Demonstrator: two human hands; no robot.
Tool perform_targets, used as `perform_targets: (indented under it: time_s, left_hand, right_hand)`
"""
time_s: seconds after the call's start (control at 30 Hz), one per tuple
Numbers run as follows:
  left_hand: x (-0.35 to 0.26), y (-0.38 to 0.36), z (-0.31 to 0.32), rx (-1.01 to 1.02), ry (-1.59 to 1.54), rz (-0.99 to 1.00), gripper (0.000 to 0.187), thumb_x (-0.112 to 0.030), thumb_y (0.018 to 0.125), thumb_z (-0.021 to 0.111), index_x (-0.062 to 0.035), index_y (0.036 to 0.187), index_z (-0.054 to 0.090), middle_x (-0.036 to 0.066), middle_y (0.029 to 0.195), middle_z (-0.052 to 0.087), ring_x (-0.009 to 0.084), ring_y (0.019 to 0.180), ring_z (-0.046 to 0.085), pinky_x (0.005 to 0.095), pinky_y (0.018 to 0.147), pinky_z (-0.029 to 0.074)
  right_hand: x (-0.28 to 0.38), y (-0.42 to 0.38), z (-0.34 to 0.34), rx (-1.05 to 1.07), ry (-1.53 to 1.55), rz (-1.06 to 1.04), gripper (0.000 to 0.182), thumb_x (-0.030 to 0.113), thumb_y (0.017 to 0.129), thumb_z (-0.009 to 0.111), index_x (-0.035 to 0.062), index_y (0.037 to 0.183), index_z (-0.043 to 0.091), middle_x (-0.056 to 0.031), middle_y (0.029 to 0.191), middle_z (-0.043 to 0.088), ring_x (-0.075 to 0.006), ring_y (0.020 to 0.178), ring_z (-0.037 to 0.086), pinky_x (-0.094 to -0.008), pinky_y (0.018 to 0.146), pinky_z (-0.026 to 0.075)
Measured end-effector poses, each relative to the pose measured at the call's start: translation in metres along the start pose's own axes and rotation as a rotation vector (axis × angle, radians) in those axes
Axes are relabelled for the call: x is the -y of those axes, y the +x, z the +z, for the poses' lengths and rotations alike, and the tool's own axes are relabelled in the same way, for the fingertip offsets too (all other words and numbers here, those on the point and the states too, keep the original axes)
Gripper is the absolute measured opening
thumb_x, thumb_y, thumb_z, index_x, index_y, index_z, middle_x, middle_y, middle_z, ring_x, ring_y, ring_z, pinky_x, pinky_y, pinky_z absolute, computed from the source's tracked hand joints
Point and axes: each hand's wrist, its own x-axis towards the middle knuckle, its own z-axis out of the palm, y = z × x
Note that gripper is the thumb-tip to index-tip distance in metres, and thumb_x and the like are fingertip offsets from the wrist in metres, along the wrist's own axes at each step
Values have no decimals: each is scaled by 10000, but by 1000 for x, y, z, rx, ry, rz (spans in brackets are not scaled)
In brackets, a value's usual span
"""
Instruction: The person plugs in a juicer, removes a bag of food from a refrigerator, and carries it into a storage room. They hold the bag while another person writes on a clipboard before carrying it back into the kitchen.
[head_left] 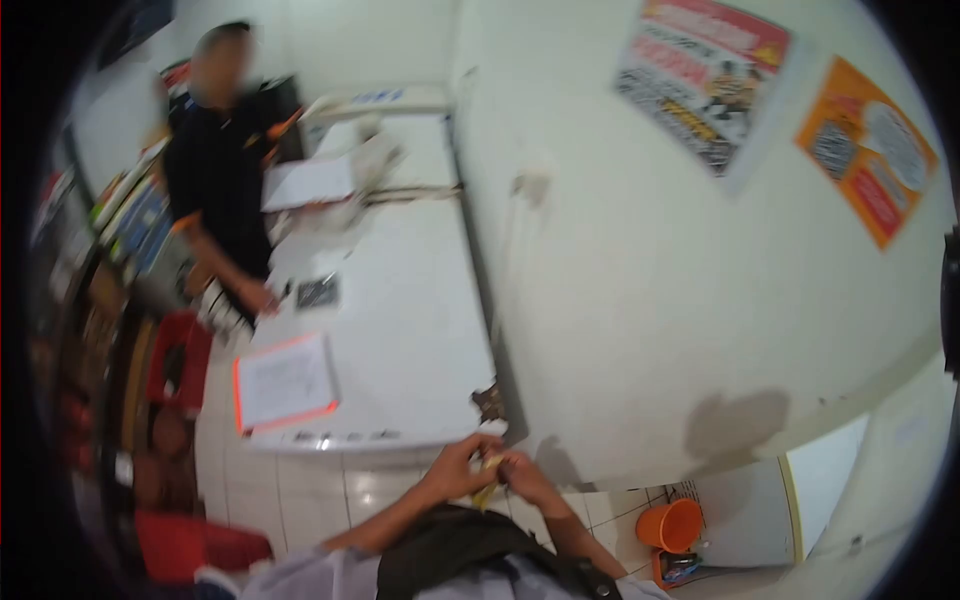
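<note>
In front of my waist, near the close corner of the white table (410,300), my two hands meet. My left hand (458,470) is closed, its fingertips pinching a small yellowish strip (484,496) that hangs down between the hands. Against it, my right hand (524,474) is closed too, with fingers on the same strip. What kind of thing it is, I cannot make out. Just beyond the fingertips, the table's corner shows dark, chipped damage (487,402).
Across the table's left side stands a person (220,170) in a dark shirt, one hand at its edge. Papers on an orange-edged folder (290,382) and a dark calculator-like device (318,291) lie on top. An orange bin (668,526) stands lower right; red crates (180,355) line the left.
</note>
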Motion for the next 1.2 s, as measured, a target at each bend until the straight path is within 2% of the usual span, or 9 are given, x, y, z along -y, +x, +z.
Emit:
perform_targets:
  time_s: [0.13,0.27,0.47,0.63,0.73,0.83,0.87,0.97,1.2]
  left_hand:
    - [3,-8,9,224,78,61,389,-137,710,706,-49,1074,602,64,875,615,156,791,570,294,759,470]
    - [10,11,30,198,67,81,298,-130,704,687,-49,981,611,85,808,610,187,749,579,302,714,478]
    - [49,-2,82,341,-217,-124,117,-92,748,646,-40,840,598,4,692,550,61,632,494,224,581,421]
    - [40,-22,131,305,-315,-191,67,-68,789,611,-31,819,563,-31,673,514,46,624,476,207,567,402]
    - [37,-26,164,250,-394,-211,49,-23,826,570,-43,860,541,-15,735,534,47,679,501,190,623,409]
    - [20,-29,209,151,-531,-366,48,-37,843,560,-42,884,534,0,761,545,64,696,520,196,615,418]
    - [14,-33,227,133,-546,-370,56,-51,846,566,-42,893,535,6,777,550,73,706,529,201,618,428]
    - [-14,-51,261,118,-485,-334,113,-85,856,588,-39,954,555,21,832,575,100,760,566,238,660,471]
    - [-68,-64,297,180,-575,-194,181,-134,873,636,-21,1007,590,20,956,586,84,871,548,242,771,451]
  right_hand:
    - [-2,-20,12,-159,59,-96,249,205,969,445,21,1009,607,16,841,585,-72,783,517,-254,714,439]
    - [-45,-37,-1,-279,-166,-72,377,291,987,412,-9,1171,548,-39,1078,598,-136,1005,538,-292,920,409]
    - [-62,-92,18,-574,162,202,255,231,958,497,2,994,606,27,786,586,-51,696,510,-215,636,414]
    - [-37,-133,20,-748,315,138,171,173,907,586,4,903,613,21,750,579,-58,696,523,-223,626,435]
    - [-28,-157,13,-1085,-98,-25,155,97,805,692,10,912,623,-37,762,600,-119,715,574,-268,641,478]
    - [-31,-188,-13,-1090,-584,-480,157,79,786,686,14,915,625,-100,842,609,-213,765,608,-304,681,495]
    - [-32,-205,-22,-1048,-602,-488,122,43,788,652,21,907,632,-140,919,602,-292,849,608,-336,730,495]
    - [-42,-249,-56,-983,-819,-625,126,23,802,626,21,928,620,-143,918,601,-300,867,603,-345,776,484]
    - [-33,-301,-82,-804,-13,-483,95,15,834,620,23,915,571,-88,941,591,-185,863,578,-304,819,463]
